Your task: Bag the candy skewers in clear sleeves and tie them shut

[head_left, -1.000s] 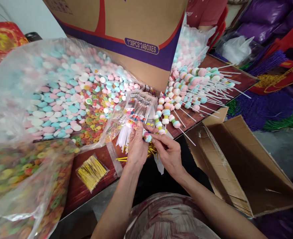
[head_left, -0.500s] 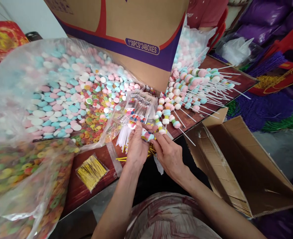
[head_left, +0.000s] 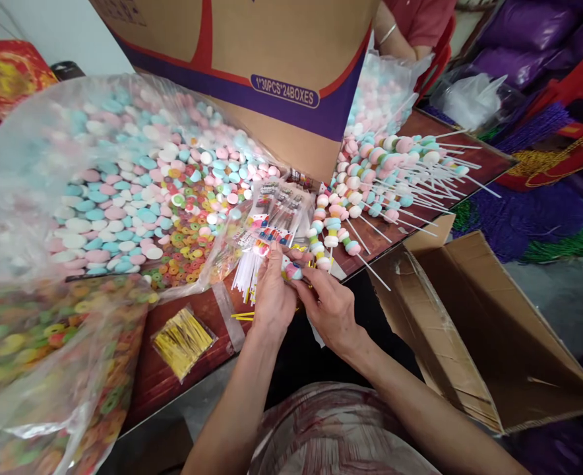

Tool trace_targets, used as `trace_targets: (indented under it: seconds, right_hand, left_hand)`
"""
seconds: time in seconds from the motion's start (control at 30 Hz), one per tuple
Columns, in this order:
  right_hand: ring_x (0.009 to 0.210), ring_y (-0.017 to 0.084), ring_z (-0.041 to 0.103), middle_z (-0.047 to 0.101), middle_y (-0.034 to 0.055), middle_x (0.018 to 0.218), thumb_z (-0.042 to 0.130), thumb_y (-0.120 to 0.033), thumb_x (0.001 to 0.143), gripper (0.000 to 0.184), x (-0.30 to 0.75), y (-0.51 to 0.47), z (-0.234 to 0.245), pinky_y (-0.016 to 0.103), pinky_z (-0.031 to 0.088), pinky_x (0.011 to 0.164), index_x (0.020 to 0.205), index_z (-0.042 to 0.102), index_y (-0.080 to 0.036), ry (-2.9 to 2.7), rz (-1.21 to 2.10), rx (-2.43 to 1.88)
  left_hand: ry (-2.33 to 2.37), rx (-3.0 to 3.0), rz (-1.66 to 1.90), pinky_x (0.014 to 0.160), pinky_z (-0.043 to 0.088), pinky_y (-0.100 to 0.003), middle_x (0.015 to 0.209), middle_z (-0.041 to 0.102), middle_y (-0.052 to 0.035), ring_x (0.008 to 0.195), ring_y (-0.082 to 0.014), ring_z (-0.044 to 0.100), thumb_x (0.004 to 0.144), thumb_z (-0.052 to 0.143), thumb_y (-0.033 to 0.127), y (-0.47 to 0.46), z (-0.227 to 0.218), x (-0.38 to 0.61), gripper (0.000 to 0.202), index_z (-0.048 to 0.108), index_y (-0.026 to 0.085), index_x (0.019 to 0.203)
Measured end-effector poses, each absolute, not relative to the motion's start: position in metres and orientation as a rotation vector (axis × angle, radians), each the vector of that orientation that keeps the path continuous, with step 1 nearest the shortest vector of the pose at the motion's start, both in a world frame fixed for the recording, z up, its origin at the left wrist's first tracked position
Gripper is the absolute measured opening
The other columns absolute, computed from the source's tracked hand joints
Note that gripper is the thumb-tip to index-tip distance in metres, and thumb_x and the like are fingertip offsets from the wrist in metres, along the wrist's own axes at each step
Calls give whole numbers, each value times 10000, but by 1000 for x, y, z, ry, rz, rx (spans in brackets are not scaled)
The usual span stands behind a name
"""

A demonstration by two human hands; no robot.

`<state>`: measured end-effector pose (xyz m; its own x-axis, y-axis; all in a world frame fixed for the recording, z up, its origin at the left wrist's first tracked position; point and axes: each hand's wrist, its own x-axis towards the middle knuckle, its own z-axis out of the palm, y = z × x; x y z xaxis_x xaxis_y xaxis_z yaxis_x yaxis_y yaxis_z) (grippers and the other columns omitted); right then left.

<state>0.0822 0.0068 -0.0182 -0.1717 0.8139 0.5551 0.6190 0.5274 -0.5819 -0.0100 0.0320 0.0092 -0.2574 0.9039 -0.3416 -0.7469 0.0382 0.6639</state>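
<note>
My left hand [head_left: 275,290] is closed on a small candy skewer in a printed clear wrapper [head_left: 290,270]. At the wrapper's right end the fingers of my right hand [head_left: 328,297] are pinched together; what lies between them is too small to make out. Just beyond my hands lie flat printed plastic sleeves [head_left: 276,211] and a bundle of white sticks [head_left: 246,272]. Candy skewers [head_left: 332,227] of pastel candies and green and yellow rings rest right of my fingers. A packet of yellow twist ties [head_left: 183,343] lies to the left, with loose yellow ties [head_left: 243,316] nearer my wrist.
A big clear bag of pastel candies [head_left: 118,204] spreads across the left, above a bag of gummy rings [head_left: 49,369]. Behind stands a tall carton [head_left: 272,39]. An open cardboard box [head_left: 509,343] sits lower right. A person in a red shirt [head_left: 427,26] is beyond.
My right hand has shifted slightly left, closer to my left hand, at the wrapper's end. Behind the carton, the other person's forearms have come into view.
</note>
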Motion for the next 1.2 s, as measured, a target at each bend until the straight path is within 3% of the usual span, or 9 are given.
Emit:
trace_targets:
  seconds: [0.1, 0.2, 0.37, 0.5, 0.6, 0.7, 0.9, 1.07, 1.2]
  right_hand:
    - [828, 167, 688, 730, 96, 912, 471, -170, 985, 256, 87, 2, -15, 248, 542, 731, 1174, 642, -162, -1969, 239, -1125]
    - [730, 139, 669, 716, 74, 840, 448, -137, 981, 299, 91, 0, -15, 215, 517, 656, 1193, 656, -174, -2010, 195, -1155]
    - [632, 119, 608, 660, 43, 717, 459, -173, 980, 250, 86, 5, -18, 209, 470, 596, 942, 706, -178, -1983, 224, -1179]
    - [643, 125, 609, 670, 33, 709, 532, -230, 950, 242, 81, 14, -16, 224, 464, 600, 731, 627, -193, -1785, 388, -1236]
    - [612, 129, 597, 661, 29, 680, 555, -258, 934, 258, 79, 18, -14, 234, 446, 574, 685, 570, -195, -1723, 395, -1285]
    - [583, 129, 579, 658, 35, 677, 522, -273, 957, 257, 78, 15, -11, 242, 431, 562, 720, 576, -189, -1783, 340, -1319]
    - [725, 151, 658, 714, 61, 782, 505, -218, 967, 157, 82, 3, -10, 248, 486, 681, 940, 653, -173, -1879, 325, -1201]
    - [663, 145, 662, 713, 44, 714, 536, -208, 943, 180, 82, 10, -16, 259, 501, 667, 838, 681, -189, -1825, 298, -1200]
    - [712, 161, 699, 753, 64, 793, 534, -176, 933, 180, 74, 17, -17, 264, 516, 688, 857, 697, -183, -1778, 221, -1186]
  left_hand:
    - [908, 196, 1639, 847, 524, -280, 689, 633, 25, 696, -104, 666, 794, 746, 391, 35, 9, -14, 261, 613, 169, 762]
    - [894, 203, 1638, 849, 526, -281, 699, 638, 25, 705, -104, 671, 799, 742, 400, 35, 9, -13, 261, 621, 171, 764]
    - [919, 263, 1565, 763, 531, -257, 694, 648, 11, 727, -124, 678, 790, 741, 419, 30, 9, -8, 282, 630, 168, 723]
    - [944, 215, 1548, 653, 495, -191, 683, 646, 26, 628, -74, 622, 741, 793, 343, 28, 5, -6, 239, 640, 160, 761]
    - [953, 153, 1560, 669, 497, -190, 711, 666, 31, 630, -68, 627, 724, 804, 310, 29, 5, -4, 225, 651, 162, 795]
    - [942, 179, 1526, 751, 530, -253, 715, 690, 3, 712, -126, 689, 741, 786, 343, 31, 10, -4, 229, 649, 160, 765]
    - [914, 233, 1519, 815, 544, -317, 698, 703, -13, 831, -206, 730, 734, 788, 375, 34, 19, -8, 250, 643, 174, 765]
    - [913, 307, 1448, 837, 544, -313, 693, 699, -32, 851, -207, 723, 748, 767, 384, 27, 12, -4, 261, 663, 151, 694]
    - [939, 274, 1447, 834, 547, -299, 720, 709, -22, 856, -193, 716, 728, 785, 333, 23, 6, 2, 211, 688, 146, 723]
